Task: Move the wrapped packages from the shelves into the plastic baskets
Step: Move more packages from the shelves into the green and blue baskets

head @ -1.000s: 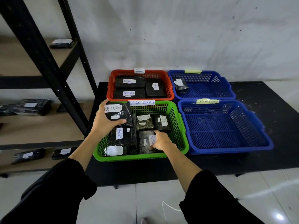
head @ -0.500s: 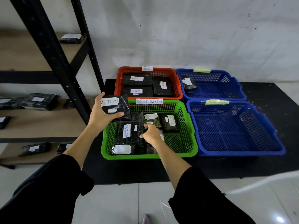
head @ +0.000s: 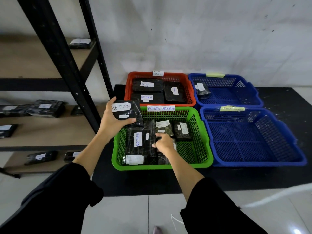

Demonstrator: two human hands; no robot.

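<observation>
Head view, single frame. Left hand (head: 113,121) grips a black wrapped package (head: 129,114) with a white label reading "RETURN", thumb along its lower edge and fingers curled behind it; the package is held in the air over the far left corner of the green basket (head: 205,150), clear of the contents below. Right hand (head: 164,143) is down inside the green basket, index finger extended toward a small dark package with a white label (head: 163,126), the other fingers loosely curled; whether they are gripping the package beneath the hand cannot be told, since the hand covers it. The green basket carries a white tag reading "RETURN OVERDUE" (head: 160,108) on its far rim and holds several black wrapped packages, including a long one labelled "RETURN" (head: 140,141) lying along the left side and a smaller one (head: 183,130) at the far right. The orange basket (head: 190,92) sits directly behind the green one, touching it, with three labelled black packages inside. Two blue baskets stand to the right: the far blue basket (head: 249,88) contains one small package (head: 202,89) in its left corner; the near blue basket (head: 270,159) shows only its mesh floor. All four baskets rest on a black mat (head: 278,179). At left, a black-framed shelving unit (head: 55,53) holds more wrapped packages (head: 45,108) on its wooden shelves.
</observation>
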